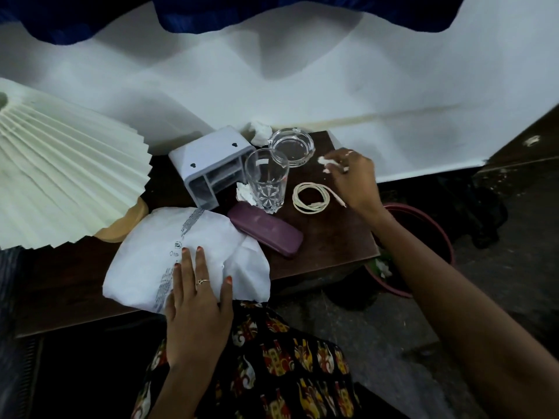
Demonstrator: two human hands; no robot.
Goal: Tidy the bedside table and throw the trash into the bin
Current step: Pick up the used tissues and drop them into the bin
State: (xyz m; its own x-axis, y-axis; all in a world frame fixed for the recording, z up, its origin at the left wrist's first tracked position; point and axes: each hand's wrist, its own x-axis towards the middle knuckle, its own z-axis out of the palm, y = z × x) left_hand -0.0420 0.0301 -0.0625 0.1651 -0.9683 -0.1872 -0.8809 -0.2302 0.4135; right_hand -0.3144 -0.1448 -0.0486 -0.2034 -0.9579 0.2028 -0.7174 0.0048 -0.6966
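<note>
On the dark wooden bedside table (332, 237), my right hand (354, 176) pinches a small crumpled white tissue scrap (324, 161) near the far right edge. My left hand (196, 291) lies flat, fingers apart, on a large white printed paper wrapper (169, 252) at the front edge. Two more tissue wads lie on the table: one (260, 130) at the back beside the glass ashtray (292, 145), another (245, 192) against the tall empty drinking glass (266, 179). A dark red bin (435, 228) stands on the floor right of the table.
A coiled cream cable (311, 198), a purple glasses case (266, 232) and a tipped white plastic organiser (208, 164) share the tabletop. A pleated cream lampshade (60, 176) overhangs the left side. A white bedsheet (302, 71) runs behind the table.
</note>
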